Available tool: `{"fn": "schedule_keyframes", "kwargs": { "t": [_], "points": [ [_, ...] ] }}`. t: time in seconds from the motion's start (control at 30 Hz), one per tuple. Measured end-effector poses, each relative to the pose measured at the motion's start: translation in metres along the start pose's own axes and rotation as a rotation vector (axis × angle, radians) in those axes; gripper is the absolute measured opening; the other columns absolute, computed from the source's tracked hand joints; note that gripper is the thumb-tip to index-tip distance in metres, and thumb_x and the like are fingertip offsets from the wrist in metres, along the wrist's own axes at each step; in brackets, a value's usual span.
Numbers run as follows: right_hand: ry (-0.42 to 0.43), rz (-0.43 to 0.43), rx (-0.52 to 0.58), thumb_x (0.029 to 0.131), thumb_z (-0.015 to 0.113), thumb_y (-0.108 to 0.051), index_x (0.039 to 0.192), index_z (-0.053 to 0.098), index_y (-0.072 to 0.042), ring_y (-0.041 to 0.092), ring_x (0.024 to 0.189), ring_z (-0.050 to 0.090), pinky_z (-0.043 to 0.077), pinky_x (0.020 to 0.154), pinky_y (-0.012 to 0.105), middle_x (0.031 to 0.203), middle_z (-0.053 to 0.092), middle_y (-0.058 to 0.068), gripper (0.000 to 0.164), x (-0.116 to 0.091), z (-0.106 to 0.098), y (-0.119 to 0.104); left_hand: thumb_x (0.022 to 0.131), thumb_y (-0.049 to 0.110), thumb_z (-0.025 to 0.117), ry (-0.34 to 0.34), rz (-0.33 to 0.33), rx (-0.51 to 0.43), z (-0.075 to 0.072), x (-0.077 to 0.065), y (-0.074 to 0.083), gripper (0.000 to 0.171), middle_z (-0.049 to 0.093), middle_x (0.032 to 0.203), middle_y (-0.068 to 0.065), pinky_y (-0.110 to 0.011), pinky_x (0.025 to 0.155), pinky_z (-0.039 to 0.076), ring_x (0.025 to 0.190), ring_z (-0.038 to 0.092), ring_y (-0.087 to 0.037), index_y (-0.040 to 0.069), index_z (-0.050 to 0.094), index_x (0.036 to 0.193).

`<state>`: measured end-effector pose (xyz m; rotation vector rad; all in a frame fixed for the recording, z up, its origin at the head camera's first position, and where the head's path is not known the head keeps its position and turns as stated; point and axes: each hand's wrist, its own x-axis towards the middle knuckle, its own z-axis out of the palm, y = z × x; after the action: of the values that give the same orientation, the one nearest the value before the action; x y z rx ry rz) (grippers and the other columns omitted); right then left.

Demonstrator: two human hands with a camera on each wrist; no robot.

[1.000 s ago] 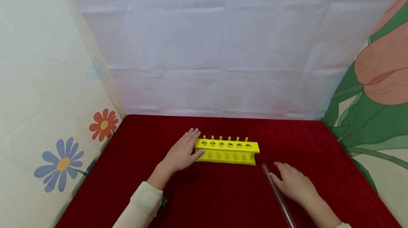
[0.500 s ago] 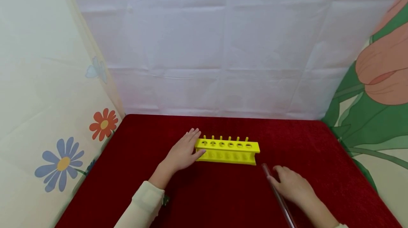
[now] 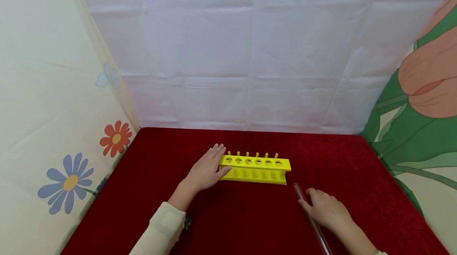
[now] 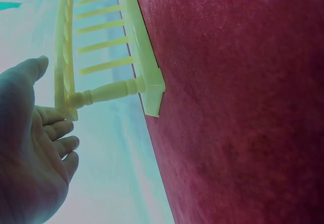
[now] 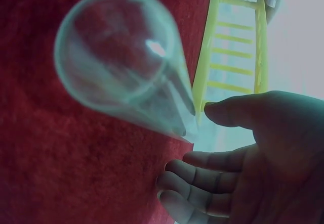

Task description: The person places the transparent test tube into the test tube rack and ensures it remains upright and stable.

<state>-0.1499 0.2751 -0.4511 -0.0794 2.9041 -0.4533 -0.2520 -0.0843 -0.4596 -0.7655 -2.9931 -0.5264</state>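
Note:
A yellow test tube rack with a row of holes and several pegs stands on the red cloth. My left hand rests at its left end, fingers straight and thumb in front. In the left wrist view the fingertips meet the end of the rack's top plate, with the thumb apart from it. A clear test tube lies to the right, its mouth toward me in the right wrist view. Beside it my right hand has its thumb over the tube in the head view; thumb and fingers are spread apart in the wrist view.
The table's red cloth reaches back to a white sheet. Flower-printed hangings stand at the left and right. A small dark object shows under the left sleeve.
My right hand has moved slightly left and toward me, its thumb coming over the test tube. The left hand and the rack stay in place.

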Motion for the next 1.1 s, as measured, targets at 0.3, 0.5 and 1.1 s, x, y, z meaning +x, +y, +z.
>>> {"fn": "schedule_keyframes", "kwargs": {
  "t": [0.3, 0.5, 1.1],
  "points": [
    [-0.091, 0.063, 0.036, 0.100, 0.060, -0.031, 0.095, 0.059, -0.005, 0.016, 0.062, 0.053, 0.048, 0.055, 0.031, 0.073, 0.053, 0.003, 0.027, -0.0002, -0.0018, -0.0042, 0.107, 0.047, 0.041, -0.010, 0.044, 0.017, 0.0000, 0.0011, 0.0027, 0.068, 0.024, 0.167, -0.009, -0.038, 0.126, 0.018, 0.156, 0.018, -0.023, 0.005, 0.029, 0.160],
    [-0.090, 0.050, 0.029, 0.100, 0.060, -0.031, 0.089, 0.056, -0.006, 0.016, 0.061, 0.051, 0.046, 0.054, 0.031, 0.072, 0.052, 0.004, 0.028, -0.0043, -0.0024, -0.0054, 0.108, 0.042, 0.039, -0.016, 0.040, 0.020, -0.0018, 0.0018, 0.0041, 0.064, 0.024, 0.167, -0.008, -0.038, 0.126, 0.017, 0.156, 0.017, -0.023, 0.006, 0.028, 0.160],
    [-0.144, 0.067, 0.017, 0.100, 0.061, -0.033, 0.091, 0.056, -0.004, 0.017, 0.062, 0.053, 0.048, 0.055, 0.031, 0.073, 0.053, 0.004, 0.030, -0.0027, -0.0031, -0.0077, 0.110, 0.028, 0.033, -0.010, 0.083, -0.004, 0.0033, 0.0057, 0.0008, 0.056, 0.025, 0.166, -0.012, -0.041, 0.127, 0.016, 0.155, 0.018, -0.027, 0.002, 0.028, 0.159]
  ]
}}
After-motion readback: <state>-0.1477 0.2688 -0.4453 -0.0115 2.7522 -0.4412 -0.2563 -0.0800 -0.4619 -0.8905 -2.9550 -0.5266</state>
